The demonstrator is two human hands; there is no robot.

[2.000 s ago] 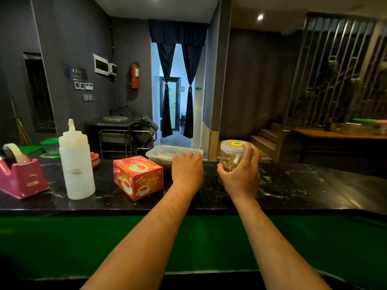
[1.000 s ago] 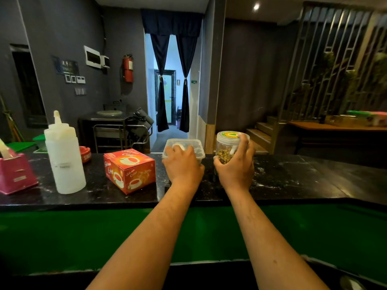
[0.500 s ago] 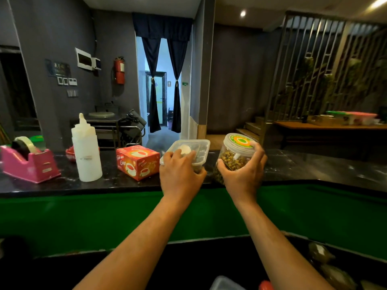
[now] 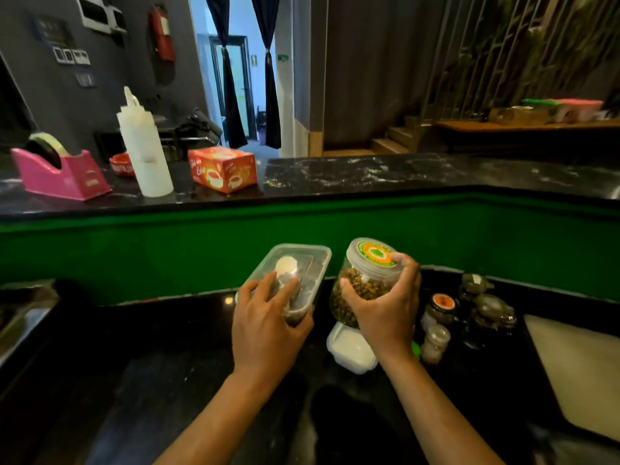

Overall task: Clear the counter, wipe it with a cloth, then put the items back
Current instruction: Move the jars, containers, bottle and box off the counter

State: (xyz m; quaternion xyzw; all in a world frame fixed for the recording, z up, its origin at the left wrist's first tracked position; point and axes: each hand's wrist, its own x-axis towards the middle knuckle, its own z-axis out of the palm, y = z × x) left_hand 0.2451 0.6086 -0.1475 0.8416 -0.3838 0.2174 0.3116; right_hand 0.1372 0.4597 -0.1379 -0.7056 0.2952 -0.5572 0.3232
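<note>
- Head view: left hand [image 4: 268, 327] grips the near end of a clear rectangular tub [image 4: 295, 276], fingers curled over its lid, tub tilted, off any surface.
- Right hand [image 4: 385, 310] wraps a clear jar [image 4: 364, 283] of brown-green bits, thumb and fingers round its upper body; the jar leans toward the tub, just beside it.
- Both are held below the green wall [image 4: 167, 250], above the dark lower surface [image 4: 174, 357].
- Under the jar: a small white lidded box [image 4: 350, 352]; right of the jar, a cluster of small jars [image 4: 469, 307].
- Above the green wall, on the upper black surface [image 4: 385, 177]: pink tape dispenser [image 4: 58, 172], white squeeze bottle [image 4: 144, 149], red tea box [image 4: 223, 169], standing apart.
</note>
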